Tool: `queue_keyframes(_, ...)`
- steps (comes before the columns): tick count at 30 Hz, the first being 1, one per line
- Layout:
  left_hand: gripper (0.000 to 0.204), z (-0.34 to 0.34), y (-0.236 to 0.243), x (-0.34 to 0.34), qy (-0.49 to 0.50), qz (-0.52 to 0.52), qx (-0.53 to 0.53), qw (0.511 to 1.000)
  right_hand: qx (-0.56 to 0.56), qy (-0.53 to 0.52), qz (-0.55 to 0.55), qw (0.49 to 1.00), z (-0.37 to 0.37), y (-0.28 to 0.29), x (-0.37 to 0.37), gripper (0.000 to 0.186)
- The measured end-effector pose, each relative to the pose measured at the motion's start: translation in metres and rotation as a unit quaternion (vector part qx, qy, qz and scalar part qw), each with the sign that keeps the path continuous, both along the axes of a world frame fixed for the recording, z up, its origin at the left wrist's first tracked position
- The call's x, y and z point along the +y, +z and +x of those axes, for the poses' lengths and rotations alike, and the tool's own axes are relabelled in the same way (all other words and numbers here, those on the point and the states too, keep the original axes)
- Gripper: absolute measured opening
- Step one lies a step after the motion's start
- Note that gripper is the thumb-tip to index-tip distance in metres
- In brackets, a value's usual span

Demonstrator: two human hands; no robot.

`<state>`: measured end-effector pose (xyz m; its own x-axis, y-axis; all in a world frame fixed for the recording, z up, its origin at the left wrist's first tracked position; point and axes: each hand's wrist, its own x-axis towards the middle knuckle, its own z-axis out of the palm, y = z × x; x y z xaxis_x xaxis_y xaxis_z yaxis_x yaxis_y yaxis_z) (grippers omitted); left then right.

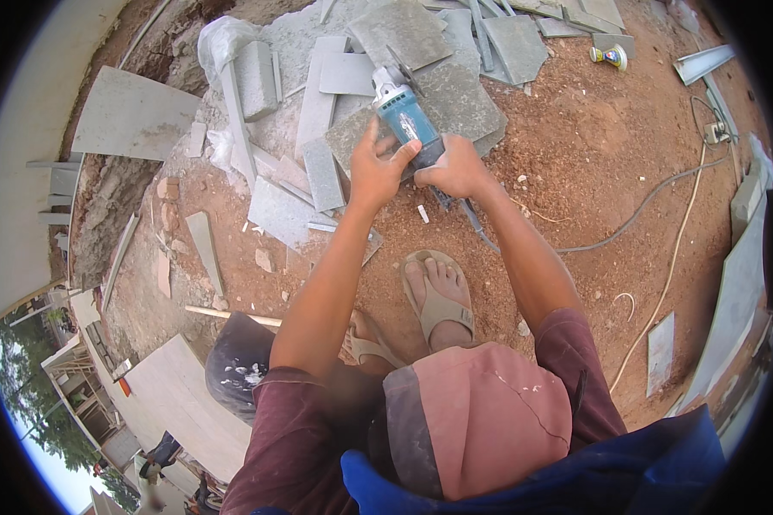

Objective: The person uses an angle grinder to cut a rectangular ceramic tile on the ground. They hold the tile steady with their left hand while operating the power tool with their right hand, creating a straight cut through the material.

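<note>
A teal angle grinder with a silver head is held out in front of me, its disc pointing away over the grey stone slabs. My left hand is closed against the left side of its body, thumb over the top. My right hand grips the dark rear end. A power cord hangs from the back of the tool. Beneath the grinder lies a large grey stone slab with a rough, dusty face. Whether the disc touches stone I cannot tell.
Cut stone strips and offcuts lie to the left of the slab. Grey cable runs across the red soil to a socket at right. A small tub lies at the back. My sandalled foot is close below the hands.
</note>
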<state>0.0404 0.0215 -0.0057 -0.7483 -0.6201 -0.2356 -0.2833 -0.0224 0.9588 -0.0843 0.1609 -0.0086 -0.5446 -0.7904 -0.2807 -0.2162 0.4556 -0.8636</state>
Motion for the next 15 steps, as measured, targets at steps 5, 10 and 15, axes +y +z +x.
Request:
queue_keyframes(5,0.107,0.000,0.001,0.001,0.003,0.000,0.000,1.000,-0.001,-0.002,-0.004,1.000,0.001,0.003,-0.001,0.046)
queue_keyframes(10,0.086,0.004,0.004,0.003,0.017,-0.154,-0.038,0.987,0.013,-0.011,0.011,1.000,0.000,-0.001,0.001,0.050)
queue_keyframes(15,0.074,0.034,-0.027,-0.006,-0.031,-0.541,-0.121,0.832,0.008,-0.013,0.014,1.000,0.002,0.001,-0.001,0.052)
